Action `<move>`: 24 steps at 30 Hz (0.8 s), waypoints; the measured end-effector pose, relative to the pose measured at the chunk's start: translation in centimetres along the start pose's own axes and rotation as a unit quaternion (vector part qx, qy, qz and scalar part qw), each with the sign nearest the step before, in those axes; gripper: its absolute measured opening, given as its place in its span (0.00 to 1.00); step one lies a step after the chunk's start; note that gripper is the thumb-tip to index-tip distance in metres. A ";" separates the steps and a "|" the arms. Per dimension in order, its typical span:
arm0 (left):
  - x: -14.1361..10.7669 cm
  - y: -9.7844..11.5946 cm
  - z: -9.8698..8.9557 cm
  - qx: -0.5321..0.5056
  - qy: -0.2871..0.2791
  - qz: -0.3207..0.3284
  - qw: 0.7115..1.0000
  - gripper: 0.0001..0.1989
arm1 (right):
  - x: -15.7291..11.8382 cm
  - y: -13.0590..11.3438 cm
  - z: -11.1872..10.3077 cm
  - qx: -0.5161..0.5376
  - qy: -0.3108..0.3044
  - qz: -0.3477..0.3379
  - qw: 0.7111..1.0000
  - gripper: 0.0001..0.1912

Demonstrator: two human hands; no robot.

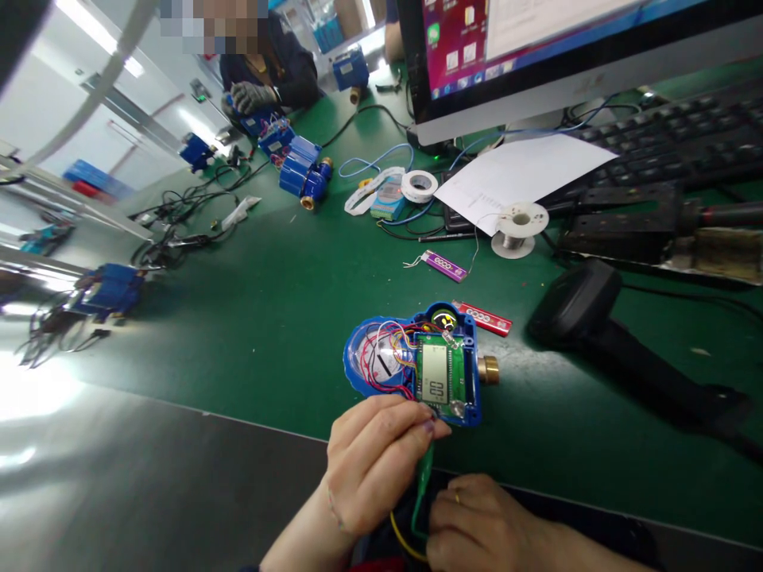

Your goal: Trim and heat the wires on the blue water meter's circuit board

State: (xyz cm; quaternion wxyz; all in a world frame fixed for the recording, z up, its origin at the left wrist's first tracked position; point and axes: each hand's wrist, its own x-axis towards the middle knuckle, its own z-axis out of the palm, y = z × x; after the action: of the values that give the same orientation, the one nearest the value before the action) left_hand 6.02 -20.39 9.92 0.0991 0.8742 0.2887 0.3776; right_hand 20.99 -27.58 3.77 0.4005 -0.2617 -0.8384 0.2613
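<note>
A blue water meter [351,357] with its cover off lies near the table's front edge. Inside are a green circuit board [458,367], a small display [435,373] reading zeros, and red, white and yellow wires. My left hand [378,461] is pinched at the housing's lower edge, on the end of a green-sleeved clip lead [424,469] that hangs down from the fingertips. Below it, my right hand [477,520] is closed beside the green lead and a yellow wire [405,542]. What lies inside its fingers is hidden. A brass fitting [489,370] sticks out on the right.
Right of the meter lies a black barcode scanner [578,318]. Behind are red [486,318] and purple [444,266] strips, a solder spool [517,230], paper [518,175], a keyboard [685,143] and a monitor [506,111]. More blue meters [301,167] stand before a gloved co-worker [268,71].
</note>
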 end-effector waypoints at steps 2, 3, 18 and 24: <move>0.1 -0.1 0.1 0.004 0.001 0.004 1.000 0.10 | 0.1 -0.1 -0.1 -0.001 0.009 -0.003 1.000 0.25; 0.1 -0.1 0.2 0.007 0.003 0.006 1.000 0.10 | 0.2 -0.1 -0.2 -0.004 0.011 -0.003 1.000 0.26; 0.7 0.3 -0.3 0.059 -0.050 0.039 0.996 0.06 | -0.1 -0.2 -0.2 0.005 0.015 -0.007 1.000 0.26; 0.6 0.0 -0.7 0.019 -0.064 0.041 0.997 0.07 | -0.2 -0.2 0.1 0.003 0.026 -0.019 0.999 0.26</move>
State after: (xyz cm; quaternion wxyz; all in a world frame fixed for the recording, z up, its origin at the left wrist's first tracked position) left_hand 5.84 -20.10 10.80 0.0850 0.9095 0.2529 0.3188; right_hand 20.98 -27.91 3.75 0.4275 -0.2513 -0.8318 0.2495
